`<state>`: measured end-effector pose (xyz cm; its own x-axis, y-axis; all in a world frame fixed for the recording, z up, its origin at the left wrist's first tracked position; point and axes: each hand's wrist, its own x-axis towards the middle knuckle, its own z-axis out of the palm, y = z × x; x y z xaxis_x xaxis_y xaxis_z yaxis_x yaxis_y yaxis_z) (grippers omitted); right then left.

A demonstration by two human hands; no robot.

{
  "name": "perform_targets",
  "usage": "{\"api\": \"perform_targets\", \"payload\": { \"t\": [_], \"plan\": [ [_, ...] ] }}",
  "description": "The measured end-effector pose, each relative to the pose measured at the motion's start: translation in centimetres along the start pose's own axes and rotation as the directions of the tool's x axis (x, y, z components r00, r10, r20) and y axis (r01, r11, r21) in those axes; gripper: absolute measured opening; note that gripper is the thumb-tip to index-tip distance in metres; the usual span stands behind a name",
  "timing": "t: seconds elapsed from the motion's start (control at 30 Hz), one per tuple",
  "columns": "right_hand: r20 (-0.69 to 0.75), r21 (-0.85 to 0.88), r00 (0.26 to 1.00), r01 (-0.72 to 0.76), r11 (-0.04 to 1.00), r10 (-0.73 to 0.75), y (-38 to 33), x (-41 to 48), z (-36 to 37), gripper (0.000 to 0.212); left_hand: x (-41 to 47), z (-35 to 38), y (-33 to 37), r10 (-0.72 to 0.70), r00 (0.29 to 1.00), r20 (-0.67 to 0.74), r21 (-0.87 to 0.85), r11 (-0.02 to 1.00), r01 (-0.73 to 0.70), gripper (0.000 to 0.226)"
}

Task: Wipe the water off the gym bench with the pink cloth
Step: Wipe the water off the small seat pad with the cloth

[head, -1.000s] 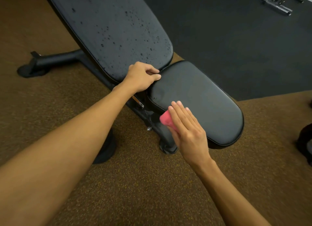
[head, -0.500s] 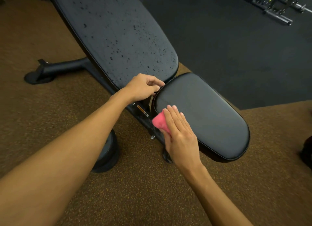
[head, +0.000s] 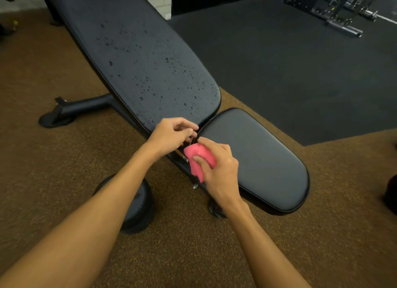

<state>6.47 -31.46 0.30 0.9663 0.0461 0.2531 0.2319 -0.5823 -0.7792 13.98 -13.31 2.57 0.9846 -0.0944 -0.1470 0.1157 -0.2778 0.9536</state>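
Note:
The black gym bench has a long back pad [head: 150, 62] dotted with water drops, mostly on its lower half. Its shorter seat pad [head: 262, 158] looks smooth, with no drops that I can see. My right hand [head: 219, 171] holds the folded pink cloth [head: 200, 156] at the seat pad's near left corner, thumb pressed on top of the cloth. My left hand [head: 174, 135] hovers with curled fingers at the gap between the two pads, just above the cloth and apart from it.
A bench foot bar [head: 64, 113] sticks out to the left and a round black wheel [head: 133, 206] sits under my left forearm. A rack with a barbell [head: 343, 15] stands far right on black rubber flooring [head: 290, 62]. A dark object [head: 391, 193] pokes in at the right edge.
My right hand slid the cloth left off the seat pad's edge toward the gap and turned it so the thumb lies on top. My left hand lifted off the back pad's end.

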Motion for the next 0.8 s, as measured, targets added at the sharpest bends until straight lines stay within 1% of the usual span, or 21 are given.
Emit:
{"api": "perform_targets", "payload": {
  "t": [0.07,0.17,0.23,0.3,0.33,0.4,0.43,0.53,0.57,0.6,0.67,0.8],
  "plan": [
    [-0.071,0.115,0.99,-0.117,0.986,0.125,-0.4,0.5,-1.1,0.042,-0.9,-0.1,1.0,-0.013,0.995,0.099,0.016,1.0,0.011,0.035],
    [-0.086,0.253,0.966,-0.214,0.943,0.243,-0.7,1.5,-2.8,0.039,-1.5,-0.3,1.9,0.007,0.959,0.282,-0.05,0.999,0.008,0.049],
    [-0.083,0.329,0.957,-0.236,0.915,0.277,-1.0,2.0,-3.7,0.038,-1.6,-0.2,2.5,0.046,0.929,0.368,-0.118,0.993,-0.003,0.046],
    [-0.07,0.374,0.951,-0.255,0.892,0.301,-1.3,2.4,-4.3,0.039,-1.5,0.2,2.7,0.073,0.927,0.367,-0.181,0.983,-0.006,0.041],
    [-0.049,0.371,0.952,-0.264,0.89,0.303,-1.3,2.6,-4.6,0.039,-1.3,0.4,2.9,0.082,0.936,0.341,-0.203,0.979,-0.012,0.039],
    [0.036,0.329,0.963,-0.263,0.907,0.267,-1.4,2.7,-5.2,0.043,-1.0,0.8,2.8,0.093,0.962,0.256,-0.223,0.974,-0.035,0.035],
    [0.086,0.292,0.968,-0.25,0.923,0.235,-1.4,2.6,-5.6,0.05,-0.7,0.9,2.8,0.096,0.971,0.22,-0.228,0.973,-0.045,0.032],
    [0.169,0.087,0.977,-0.143,0.986,0.127,-1.2,2.2,-6.4,0.095,-0.2,1.1,3.1,0.085,0.984,0.16,-0.238,0.97,-0.045,0.028],
    [0.182,0.025,0.979,-0.094,0.995,0.088,-1.2,2.1,-6.5,0.105,-0.1,1.2,3.3,0.071,0.985,0.154,-0.236,0.971,-0.033,0.027],
    [0.18,-0.017,0.983,-0.038,0.999,0.041,-1.2,2.0,-6.5,0.108,0.0,1.3,3.5,0.053,0.987,0.155,-0.232,0.972,-0.016,0.027],
    [0.14,-0.042,0.99,0.032,0.999,-0.026,-1.1,1.8,-6.5,0.098,0.1,1.5,3.8,0.015,0.985,0.174,-0.22,0.975,0.024,0.027],
    [0.099,-0.059,0.993,0.068,0.996,-0.062,-1.0,1.3,-7.1,0.07,0.3,1.8,4.1,-0.015,0.98,0.198,-0.213,0.975,0.058,0.027]
  ]
}}
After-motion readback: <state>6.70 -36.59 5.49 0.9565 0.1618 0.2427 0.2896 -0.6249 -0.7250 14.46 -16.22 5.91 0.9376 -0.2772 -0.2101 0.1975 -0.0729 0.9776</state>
